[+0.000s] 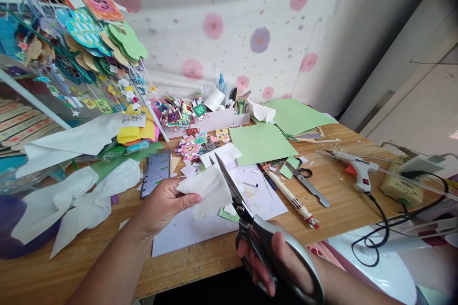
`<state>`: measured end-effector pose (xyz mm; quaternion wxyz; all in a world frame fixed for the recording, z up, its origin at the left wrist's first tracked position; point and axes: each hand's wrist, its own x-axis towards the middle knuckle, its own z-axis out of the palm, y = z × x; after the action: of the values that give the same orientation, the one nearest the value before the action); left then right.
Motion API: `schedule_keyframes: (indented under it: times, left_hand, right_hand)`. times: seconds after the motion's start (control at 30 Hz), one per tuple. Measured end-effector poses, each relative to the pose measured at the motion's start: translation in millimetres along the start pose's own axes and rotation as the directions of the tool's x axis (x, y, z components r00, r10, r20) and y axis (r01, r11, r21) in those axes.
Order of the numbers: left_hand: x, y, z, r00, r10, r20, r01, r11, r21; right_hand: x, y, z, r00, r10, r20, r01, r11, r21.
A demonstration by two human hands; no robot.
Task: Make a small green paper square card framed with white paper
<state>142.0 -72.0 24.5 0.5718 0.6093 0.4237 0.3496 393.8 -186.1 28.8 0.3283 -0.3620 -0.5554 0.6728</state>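
My left hand (168, 202) pinches a white piece of fabric or soft paper (209, 190) between thumb and fingers, above the middle of the desk. Large scissors (241, 209) with dark blades and grey handles are in my right hand (282, 257), whose fingers pass through the loops. The blades are parted and lie along the right edge of the white piece; I cannot tell whether they touch it. Beneath both hands is a sheet of white paper (171, 238) on the wooden desk, with a small green patterned card (229, 214) on it.
A glue gun (358, 169) with its cord lies at the right, near a craft knife (311, 186) and a multicolour pen (293, 200). Green sheets (263, 143) sit behind. A phone (156, 174) and white cloth pieces (103, 195) are at left, under hanging paper crafts (89, 33).
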Motion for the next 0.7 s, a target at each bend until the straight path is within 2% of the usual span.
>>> schedule_keyframes:
  times: [0.07,0.17,0.3,0.4,0.47,0.57,0.7]
  left_hand:
    - [-0.5,-1.7,-0.6,1.000,-0.025,0.011,0.026,0.999,-0.034]
    - [-0.2,-4.0,-0.6,0.997,-0.077,0.026,0.079,0.992,-0.099]
    - [2.8,-6.2,3.5,0.995,-0.097,-0.015,0.092,0.976,-0.197]
    - [5.9,-5.9,9.9,0.994,-0.107,-0.015,0.103,0.978,-0.183]
    - [7.9,-4.5,15.2,0.994,-0.106,-0.005,0.104,0.981,-0.161]
    - [11.6,-0.5,23.8,0.993,-0.116,0.018,0.118,0.983,-0.139]
    - [21.8,5.2,32.0,0.981,-0.168,0.096,0.180,0.976,-0.124]
  right_hand:
    - [0.0,0.9,0.8,0.999,0.024,-0.043,-0.022,0.999,0.035]
    - [3.2,14.8,-5.1,0.987,-0.030,-0.157,0.044,0.995,0.085]
    - [11.8,33.1,-26.2,0.925,-0.155,-0.346,0.168,0.986,0.006]
    - [21.5,22.9,-41.2,0.869,-0.190,-0.457,0.157,0.982,-0.108]
    - [31.1,8.9,-46.2,0.851,-0.184,-0.492,0.141,0.982,-0.122]
    - [48.4,-6.7,-47.7,0.859,-0.128,-0.495,0.114,0.992,-0.057]
    - [65.9,-11.9,-51.1,0.857,-0.076,-0.510,0.090,0.996,0.002]
